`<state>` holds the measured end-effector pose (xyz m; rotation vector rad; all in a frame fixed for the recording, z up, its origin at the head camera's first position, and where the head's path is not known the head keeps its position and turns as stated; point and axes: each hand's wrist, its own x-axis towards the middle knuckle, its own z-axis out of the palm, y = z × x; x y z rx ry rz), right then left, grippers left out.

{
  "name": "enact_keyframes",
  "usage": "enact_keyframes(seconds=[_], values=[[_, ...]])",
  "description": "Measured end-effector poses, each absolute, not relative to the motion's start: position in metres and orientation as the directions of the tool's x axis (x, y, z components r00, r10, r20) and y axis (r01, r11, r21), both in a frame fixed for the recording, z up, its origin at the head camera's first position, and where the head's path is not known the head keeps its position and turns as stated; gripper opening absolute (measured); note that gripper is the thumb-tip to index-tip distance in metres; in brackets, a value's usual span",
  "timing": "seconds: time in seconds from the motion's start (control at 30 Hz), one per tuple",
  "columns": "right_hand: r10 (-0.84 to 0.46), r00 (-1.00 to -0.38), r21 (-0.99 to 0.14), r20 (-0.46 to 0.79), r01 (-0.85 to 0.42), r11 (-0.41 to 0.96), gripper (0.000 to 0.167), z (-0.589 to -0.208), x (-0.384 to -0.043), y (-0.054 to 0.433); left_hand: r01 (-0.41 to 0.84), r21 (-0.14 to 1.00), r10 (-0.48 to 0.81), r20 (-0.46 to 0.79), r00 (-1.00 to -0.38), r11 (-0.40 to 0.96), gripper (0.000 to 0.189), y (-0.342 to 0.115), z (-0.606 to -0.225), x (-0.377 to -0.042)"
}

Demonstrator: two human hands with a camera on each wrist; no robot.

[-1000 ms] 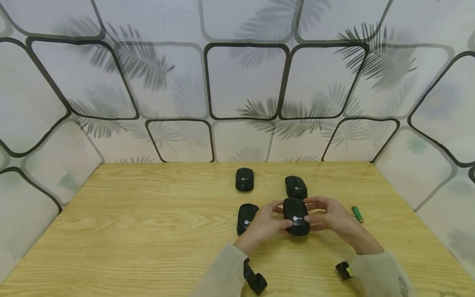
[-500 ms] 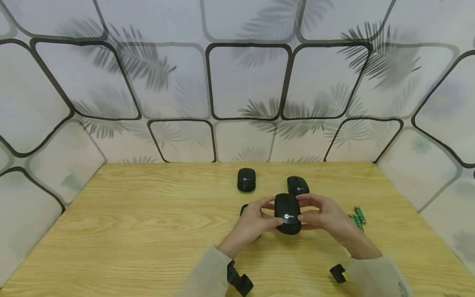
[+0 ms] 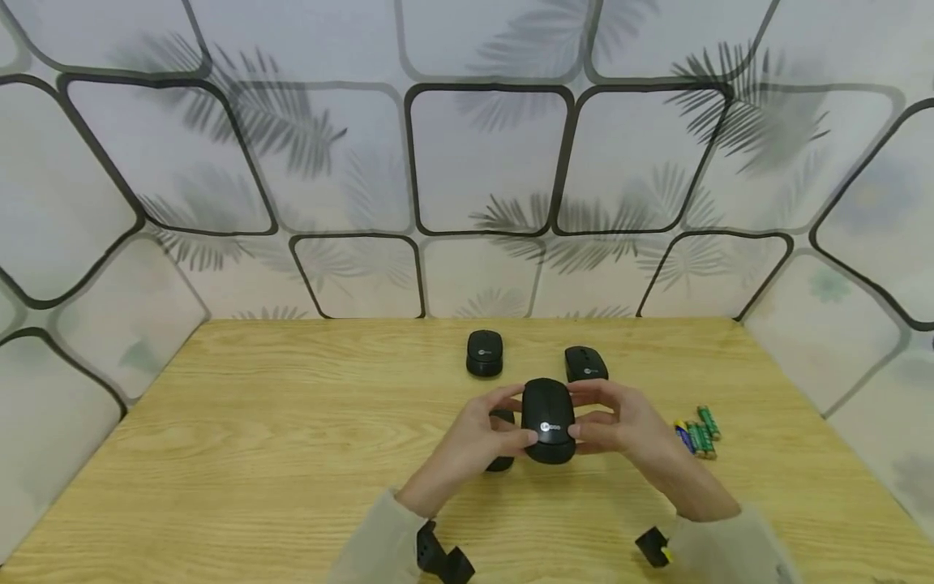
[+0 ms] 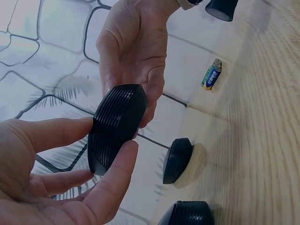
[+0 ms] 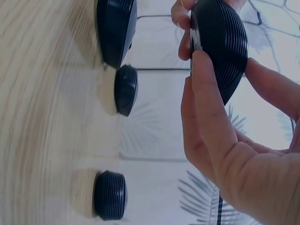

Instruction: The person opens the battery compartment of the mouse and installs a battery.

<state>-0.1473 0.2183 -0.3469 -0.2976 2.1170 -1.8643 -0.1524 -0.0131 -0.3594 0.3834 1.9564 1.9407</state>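
Note:
A black computer mouse [image 3: 549,418] is held up between both hands, its logo side toward the head camera. My left hand [image 3: 477,430] pinches its left side with thumb and fingertips. On the opposite side, my right hand [image 3: 620,422] grips it the same way. The left wrist view shows the ribbed side of the mouse [image 4: 117,126] between the fingers. Behind the left hand lies another mouse [image 3: 502,464], partly hidden by it. One more mouse [image 3: 586,363] sits just beyond the right fingertips, and a further mouse [image 3: 485,353] stands farther back.
Several green batteries [image 3: 702,438] and a blue one [image 3: 683,436] lie right of the right hand on the wooden table [image 3: 292,438]. A patterned backdrop [image 3: 481,162] rises along the table's back and sides. Black wrist devices [image 3: 441,556] hang at both cuffs.
Both hands have moved left with the held mouse, which now overlaps the mouse on the back right less. More batteries show beside the right forearm, including the blue one.

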Motion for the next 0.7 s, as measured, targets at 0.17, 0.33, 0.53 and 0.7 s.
enact_keyframes(seconds=[0.17, 0.33, 0.53, 0.7], values=[[-0.364, -0.929, -0.992, -0.074, 0.031, 0.122, 0.068, -0.346, -0.145, 0.21, -0.036, 0.999, 0.443, -0.038, -0.896, 0.013, 0.067, -0.024, -0.36, -0.149], [-0.392, -0.918, -0.995, -0.068, 0.035, 0.09, 0.066, -0.348, -0.144, 0.2, -0.021, 1.0, 0.441, -0.017, -0.897, -0.004, 0.068, -0.036, -0.362, -0.143], [-0.384, -0.92, -0.997, -0.072, 0.062, 0.037, 0.067, -0.356, -0.139, 0.189, -0.011, 0.998, 0.408, -0.036, -0.912, 0.063, 0.067, -0.046, -0.363, -0.137], [-0.362, -0.93, -0.998, -0.059, 0.056, 0.017, 0.068, -0.357, -0.136, 0.184, -0.02, 0.998, 0.388, -0.041, -0.921, 0.057, 0.067, -0.05, -0.36, -0.136]])
